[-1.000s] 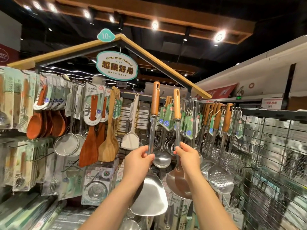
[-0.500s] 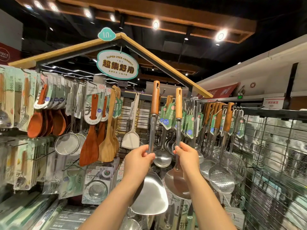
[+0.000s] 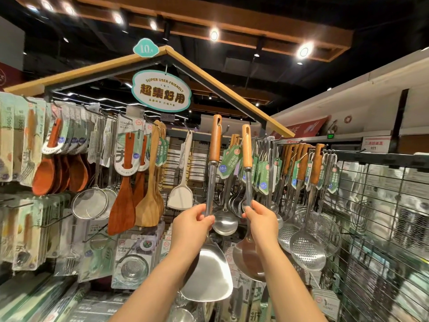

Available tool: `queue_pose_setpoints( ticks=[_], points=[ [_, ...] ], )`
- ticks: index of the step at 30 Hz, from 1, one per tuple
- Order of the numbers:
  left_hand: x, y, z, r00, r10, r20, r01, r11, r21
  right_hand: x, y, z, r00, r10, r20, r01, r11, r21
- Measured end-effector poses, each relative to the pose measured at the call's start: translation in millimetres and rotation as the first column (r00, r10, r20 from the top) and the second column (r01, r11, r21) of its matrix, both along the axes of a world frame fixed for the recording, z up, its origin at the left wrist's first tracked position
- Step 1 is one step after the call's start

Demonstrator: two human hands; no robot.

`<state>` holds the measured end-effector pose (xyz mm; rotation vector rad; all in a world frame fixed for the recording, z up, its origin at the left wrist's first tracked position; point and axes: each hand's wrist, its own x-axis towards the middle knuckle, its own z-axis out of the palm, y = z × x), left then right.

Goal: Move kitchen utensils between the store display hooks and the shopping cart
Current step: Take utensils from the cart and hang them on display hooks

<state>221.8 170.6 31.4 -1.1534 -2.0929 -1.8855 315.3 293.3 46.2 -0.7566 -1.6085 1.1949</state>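
Far left: carded spoons [image 3: 9, 140] in pale green packs, then a row of dark wooden spoons [image 3: 44, 175] hanging bowls-down. Next along, a round mesh strainer [image 3: 90, 203], and just beside it dark and pale wooden spatulas [image 3: 123, 205], blades down. Overhead, at the peak of the roof-shaped frame [image 3: 92, 72], an oval sign [image 3: 161, 90] reading "SUPER USER-FRIENDLY". Under it, a white turner [image 3: 180, 196] dangling alone.

Now the left hand [image 3: 191, 223]: forearm up from the bottom edge, wrist raised, thumb and fingers pinched round the shaft of a wooden-handled steel turner [image 3: 211, 275]. Held upright, handle high, broad blade down in front of the forearm. Handle tip up among the hanging stock; hooked on or free, cannot tell.

Between the two hands, a hanging steel ladle [image 3: 224, 223], further back.

Right hand [image 3: 262, 223] at the same height, forearm mirroring the left, fingers curled round the thin shaft of a wooden-handled ladle [image 3: 248, 256]. Upright too, bowl down just beside the turner's blade, handle tip a touch lower than the turner's, in front of green tags [image 3: 228, 163].

Further right, perforated skimmers [image 3: 306, 252] hanging in a cluster, a display hook [image 3: 346, 150] jutting out above them, then a wire grid panel [image 3: 383, 228] running off to the edge.
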Motion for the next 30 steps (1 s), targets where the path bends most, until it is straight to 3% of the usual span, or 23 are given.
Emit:
queue_pose_setpoints(
  ticks=[13,30],
  points=[
    [-2.2,-1.0,-0.4,0.999,-0.031,0.028,0.031,0.999,0.021,3.7,2.0,-4.6,0.999,-0.041,-0.031,0.039,0.997,-0.069],
    [-5.4,0.9,-3.8,0.999,-0.021,0.043,0.02,0.999,0.033,2.3,0.0,5.3,0.999,-0.048,0.006,0.048,0.999,-0.004]
  ],
)
